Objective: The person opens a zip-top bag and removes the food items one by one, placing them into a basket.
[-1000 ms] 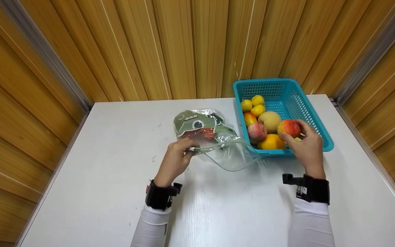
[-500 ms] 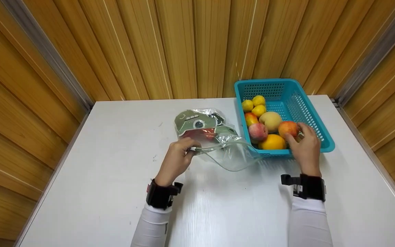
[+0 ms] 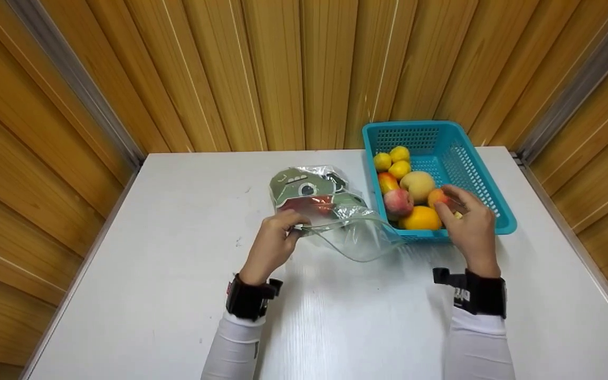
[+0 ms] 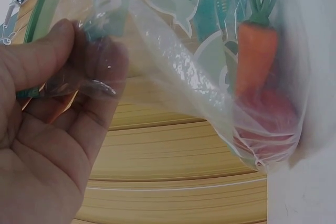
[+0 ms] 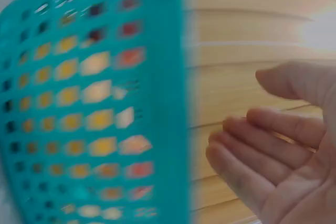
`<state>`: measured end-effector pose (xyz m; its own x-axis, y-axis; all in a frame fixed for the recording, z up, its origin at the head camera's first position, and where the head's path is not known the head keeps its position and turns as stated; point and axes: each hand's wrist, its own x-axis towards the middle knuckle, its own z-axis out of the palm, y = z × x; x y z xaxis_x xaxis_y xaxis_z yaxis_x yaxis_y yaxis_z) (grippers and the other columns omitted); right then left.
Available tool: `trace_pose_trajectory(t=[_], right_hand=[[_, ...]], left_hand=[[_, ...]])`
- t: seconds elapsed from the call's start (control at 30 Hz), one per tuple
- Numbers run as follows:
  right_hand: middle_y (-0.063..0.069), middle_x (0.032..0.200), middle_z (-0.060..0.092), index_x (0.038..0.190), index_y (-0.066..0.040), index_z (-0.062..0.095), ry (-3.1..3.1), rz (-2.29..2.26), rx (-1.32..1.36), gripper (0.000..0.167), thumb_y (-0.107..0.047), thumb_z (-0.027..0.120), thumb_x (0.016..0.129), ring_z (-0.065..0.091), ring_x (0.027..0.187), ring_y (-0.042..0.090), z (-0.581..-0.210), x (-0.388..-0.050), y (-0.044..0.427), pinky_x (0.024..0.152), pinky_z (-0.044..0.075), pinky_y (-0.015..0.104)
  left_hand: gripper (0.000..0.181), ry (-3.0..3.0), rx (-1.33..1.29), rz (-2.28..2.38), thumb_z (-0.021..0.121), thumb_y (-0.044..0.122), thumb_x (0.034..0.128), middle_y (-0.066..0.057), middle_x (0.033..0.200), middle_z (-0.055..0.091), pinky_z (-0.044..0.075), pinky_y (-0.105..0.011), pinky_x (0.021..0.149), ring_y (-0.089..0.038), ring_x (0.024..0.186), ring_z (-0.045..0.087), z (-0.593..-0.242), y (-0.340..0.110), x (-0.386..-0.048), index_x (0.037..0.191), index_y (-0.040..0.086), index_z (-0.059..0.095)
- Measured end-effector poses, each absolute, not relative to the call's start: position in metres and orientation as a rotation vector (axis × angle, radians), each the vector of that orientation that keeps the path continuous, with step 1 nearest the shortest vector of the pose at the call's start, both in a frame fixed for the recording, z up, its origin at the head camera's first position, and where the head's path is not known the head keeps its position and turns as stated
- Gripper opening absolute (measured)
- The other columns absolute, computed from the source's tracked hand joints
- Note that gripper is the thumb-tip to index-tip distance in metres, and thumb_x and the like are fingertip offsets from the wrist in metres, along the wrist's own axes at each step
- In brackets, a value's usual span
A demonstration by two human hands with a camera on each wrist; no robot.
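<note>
One second changes a fair bit here: compared with the earlier head shots, the red-orange fruit (image 3: 437, 197) looks smaller and sits further left behind the thumb, and the right grip (image 3: 470, 227) doesn't seem to have it anymore. The right wrist view backs that up, with fingers fairly straight, thumb well apart and nothing between them. So my read is the fruit is loose for now, sitting in the blue basket (image 3: 415, 124) right by the fingertips; can't tell if they're still brushing it. Means the picking part isn't settled, I'd say. Left grip (image 3: 275, 237) hasn't really budged, still pinching the rim of the clear zip bag (image 3: 357, 240), mouth gaping beside the basket. As for looks, the fruit is round, orange with a red blush, half covered by the hand, and it's next to a big pale fruit (image 3: 417, 186) and an orange one (image 3: 421, 218). The bag is see-through and shiny with a green cartoon print, lying across the counter (image 3: 188, 253), and through the film there's a carrot (image 4: 255, 51) plus something red and round (image 4: 268, 121) bunched at the bottom.
</note>
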<state>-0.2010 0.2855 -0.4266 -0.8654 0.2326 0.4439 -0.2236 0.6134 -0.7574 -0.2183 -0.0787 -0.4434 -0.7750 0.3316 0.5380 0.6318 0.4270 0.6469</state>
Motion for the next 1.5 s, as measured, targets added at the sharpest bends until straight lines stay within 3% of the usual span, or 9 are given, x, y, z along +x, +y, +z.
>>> trace_pose_trajectory(t=[0.07, 0.2, 0.5, 0.8, 1.07, 1.4, 1.5], right_hand=[[0.020, 0.127, 0.069, 0.129, 0.005, 0.067, -2.291, 1.232, 0.103, 0.036, 0.000, 0.072, 0.094, 0.070, 0.112, 0.015, -0.418, -0.194, 0.278, 0.090, 0.050, 0.011], [0.020, 0.124, 0.071, 0.126, 0.004, 0.070, -2.238, 1.289, 0.337, 0.036, 0.008, 0.073, 0.090, 0.065, 0.110, -0.004, -0.400, -0.180, 0.265, 0.091, 0.050, 0.010], [0.015, 0.117, 0.075, 0.121, 0.002, 0.074, -2.262, 1.209, 0.760, 0.044, 0.017, 0.076, 0.080, 0.065, 0.118, 0.002, -0.382, -0.157, 0.245, 0.100, 0.048, 0.015], [0.006, 0.120, 0.076, 0.122, -0.005, 0.075, -2.509, 1.165, 0.992, 0.032, 0.001, 0.075, 0.090, 0.070, 0.113, 0.025, -0.389, -0.161, 0.221, 0.100, 0.047, 0.015], [0.011, 0.122, 0.075, 0.125, -0.003, 0.073, -2.634, 1.090, 1.106, 0.030, -0.006, 0.071, 0.096, 0.070, 0.114, 0.032, -0.409, -0.181, 0.200, 0.098, 0.054, 0.051], [0.015, 0.123, 0.073, 0.126, 0.001, 0.071, -2.758, 0.941, 0.985, 0.032, -0.008, 0.070, 0.096, 0.067, 0.116, 0.035, -0.439, -0.203, 0.177, 0.101, 0.053, 0.050], [0.018, 0.125, 0.072, 0.129, 0.000, 0.070, -2.792, 0.888, 0.911, 0.034, -0.011, 0.070, 0.097, 0.069, 0.109, 0.036, -0.450, -0.208, 0.173, 0.097, 0.055, 0.051]], left_hand=[[0.021, -2.352, -0.829, -1.274, 0.067, -0.015, 0.0827, -0.006, 0.086, 0.071, 0.057, -0.035, 0.077, -0.019, 0.082, 0.067, -0.444, -0.079, -0.219, 0.087, 0.004, 0.075], [0.021, -2.346, -0.824, -1.266, 0.069, -0.015, 0.0823, -0.005, 0.085, 0.070, 0.057, -0.033, 0.075, -0.016, 0.080, 0.066, -0.444, -0.079, -0.219, 0.087, 0.004, 0.075], [0.017, -2.322, -0.821, -1.272, 0.073, -0.009, 0.0846, -0.001, 0.085, 0.070, 0.057, -0.032, 0.075, -0.014, 0.081, 0.066, -0.444, -0.079, -0.219, 0.086, 0.007, 0.075], [0.015, -2.325, -0.818, -1.277, 0.073, -0.008, 0.0848, -0.001, 0.085, 0.070, 0.057, -0.032, 0.076, -0.013, 0.082, 0.066, -0.444, -0.079, -0.219, 0.086, 0.006, 0.075], [0.017, -2.332, -0.822, -1.282, 0.072, -0.011, 0.0839, -0.003, 0.086, 0.071, 0.057, -0.033, 0.076, -0.014, 0.083, 0.067, -0.443, -0.079, -0.219, 0.087, 0.006, 0.075], [0.017, -2.337, -0.831, -1.294, 0.071, -0.011, 0.0849, -0.004, 0.088, 0.072, 0.058, -0.033, 0.079, -0.014, 0.085, 0.068, -0.443, -0.079, -0.219, 0.088, 0.005, 0.075], [0.016, -2.344, -0.835, -1.280, 0.071, -0.010, 0.0852, -0.003, 0.088, 0.072, 0.058, -0.032, 0.079, -0.012, 0.085, 0.067, -0.443, -0.079, -0.219, 0.088, 0.006, 0.075]])
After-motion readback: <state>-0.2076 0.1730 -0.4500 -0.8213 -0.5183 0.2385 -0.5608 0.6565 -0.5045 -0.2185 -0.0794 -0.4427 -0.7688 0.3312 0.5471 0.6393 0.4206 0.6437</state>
